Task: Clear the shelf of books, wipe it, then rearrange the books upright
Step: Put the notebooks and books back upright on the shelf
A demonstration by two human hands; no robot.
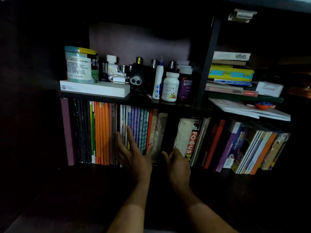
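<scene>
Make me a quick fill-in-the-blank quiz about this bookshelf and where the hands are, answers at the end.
1. The orange books stand on the ____ shelf.
2. The left hand has its fingers ____ against the book spines.
3. The white bottle stands on the ____ shelf.
4. The right hand holds ____.

Answers: lower; straight; upper; nothing

Two bare arms show, with no sleeves. The left hand [133, 153] and right hand [178, 163] wear nothing.
</scene>
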